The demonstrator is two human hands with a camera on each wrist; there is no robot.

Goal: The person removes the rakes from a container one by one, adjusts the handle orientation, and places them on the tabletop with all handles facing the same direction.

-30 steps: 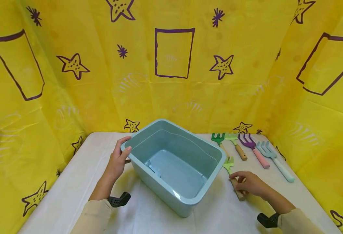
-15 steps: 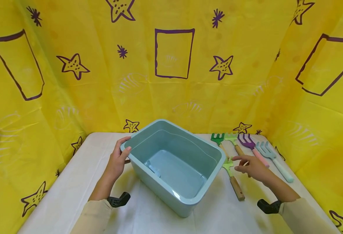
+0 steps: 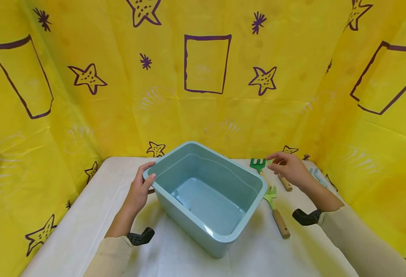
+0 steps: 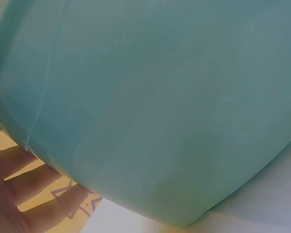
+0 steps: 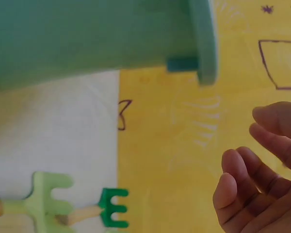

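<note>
My left hand (image 3: 142,188) grips the left corner of a blue-green plastic storage bin (image 3: 210,242), thumb over the rim and fingers on the outside. In the left wrist view, its fingers (image 4: 53,208) lie along the bin's edge. My right hand (image 3: 291,171) hovers over the far rakes, fingers loosely bent with nothing between them, as the right wrist view shows. A dark green hand rake (image 3: 258,164) lies just left of its fingertips. Nearer to me is a light green rake (image 3: 270,196) with a wooden handle. The hand hides most of the other rakes.
Past the right hand show a wooden handle (image 3: 286,184) and light blue rake tines (image 3: 317,177). Yellow curtains (image 3: 203,115) with starfish drawings enclose the white table (image 3: 61,231) at the back and sides. The bin stands at an angle mid-table.
My right hand has left the near light green rake's handle and risen toward the far rakes, now covering the purple one. The left hand and bin have stayed put.
</note>
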